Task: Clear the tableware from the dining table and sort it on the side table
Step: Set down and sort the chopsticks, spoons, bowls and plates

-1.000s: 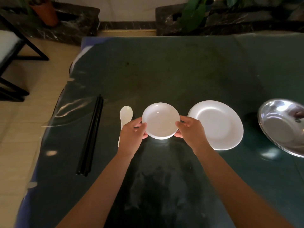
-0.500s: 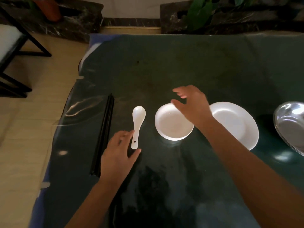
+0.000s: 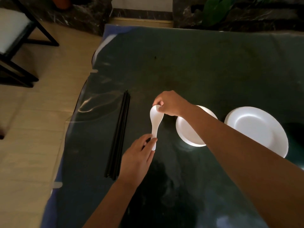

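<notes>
Head view looks down on a dark table (image 3: 197, 66) where both hands hold one white spoon (image 3: 155, 122): the left hand (image 3: 138, 155) pinches the handle end, and the right hand (image 3: 171, 102) curls its fingers over the bowl end. Just right of the spoon sits a white bowl (image 3: 189, 134), partly under the right forearm, with a white plate (image 3: 259, 130) beside it. Black chopsticks (image 3: 119, 134) lie to the spoon's left.
</notes>
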Motion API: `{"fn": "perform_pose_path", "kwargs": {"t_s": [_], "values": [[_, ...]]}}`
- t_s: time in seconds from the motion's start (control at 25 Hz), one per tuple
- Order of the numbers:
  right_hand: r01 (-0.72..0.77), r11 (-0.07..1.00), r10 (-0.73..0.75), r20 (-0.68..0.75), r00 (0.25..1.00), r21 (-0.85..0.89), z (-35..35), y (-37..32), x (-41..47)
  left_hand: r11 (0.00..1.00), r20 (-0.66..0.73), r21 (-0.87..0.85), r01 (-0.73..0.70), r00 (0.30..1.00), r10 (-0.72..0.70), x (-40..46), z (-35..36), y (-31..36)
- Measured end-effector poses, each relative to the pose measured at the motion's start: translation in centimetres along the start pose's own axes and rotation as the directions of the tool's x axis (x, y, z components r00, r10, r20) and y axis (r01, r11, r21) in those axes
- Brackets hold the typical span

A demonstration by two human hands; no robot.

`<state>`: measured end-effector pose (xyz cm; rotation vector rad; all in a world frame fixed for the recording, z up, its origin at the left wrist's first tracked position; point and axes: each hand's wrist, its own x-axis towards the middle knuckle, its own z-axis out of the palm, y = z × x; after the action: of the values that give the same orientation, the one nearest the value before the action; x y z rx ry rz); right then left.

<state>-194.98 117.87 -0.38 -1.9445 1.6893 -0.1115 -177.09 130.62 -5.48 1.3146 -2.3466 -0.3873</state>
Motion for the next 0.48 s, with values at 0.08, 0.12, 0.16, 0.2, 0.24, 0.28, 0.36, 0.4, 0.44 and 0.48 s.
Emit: {"fn": "perform_pose_path", "kwargs": {"t_s": [0.08, 0.12, 0.16, 0.2, 0.24, 0.28, 0.36, 0.4, 0.44, 0.48], "values": [[-0.009, 1.000, 0.009, 0.007, 1.000, 0.005, -0.1, 0.1, 0.3, 1.000, 0.009, -0.007, 0.013, 1.000, -0.013, 0.5, -0.2, 0.2], [-0.008, 1.000, 0.008, 0.021, 1.000, -0.012, -0.2, 0.1, 0.4, 1.000, 0.005, -0.008, 0.010, 1.000, -0.010, 0.7, -0.4, 0.2], [-0.008, 1.000, 0.009, 0.029, 1.000, -0.025, -0.3, 0.1, 0.6, 1.000, -0.015, -0.009, 0.004, 1.000, -0.004, 0.6, -0.8, 0.0], [-0.021, 1.000, 0.021, 0.022, 1.000, -0.023, -0.5, 0.1, 0.8, 1.000, -0.044, -0.004, 0.005, 0.999, -0.005, 0.3, -1.3, -0.3], [-0.034, 0.999, 0.034, -0.010, 0.999, -0.011, -0.6, -0.1, 0.9, 0.999, -0.070, 0.019, 0.031, 0.997, -0.029, -0.3, -2.0, -0.9], [-0.032, 0.999, 0.031, -0.063, 0.998, -0.015, -0.6, -0.5, 1.2, 0.995, -0.085, 0.059, 0.084, 0.993, -0.079, -1.3, -2.7, -1.6], [0.071, 0.984, -0.094, -0.140, 0.986, -0.165, -0.1, -2.1, 2.0, 0.964, -0.064, 0.175, 0.199, 0.980, -0.191, -3.6, -3.9, -3.1], [0.160, 0.947, -0.199, -0.120, 0.973, -0.277, 0.6, -3.1, 2.5, 0.944, -0.025, 0.233, 0.234, 0.972, -0.235, -4.5, -4.2, -3.5], [0.251, 0.895, -0.293, -0.061, 0.954, -0.368, 1.6, -4.2, 2.9, 0.927, 0.025, 0.276, 0.256, 0.962, -0.273, -5.2, -4.1, -3.8], [0.316, 0.850, -0.343, 0.012, 0.939, -0.422, 2.7, -5.2, 3.3, 0.914, 0.072, 0.302, 0.272, 0.949, -0.306, -5.6, -3.8, -3.9]]}}
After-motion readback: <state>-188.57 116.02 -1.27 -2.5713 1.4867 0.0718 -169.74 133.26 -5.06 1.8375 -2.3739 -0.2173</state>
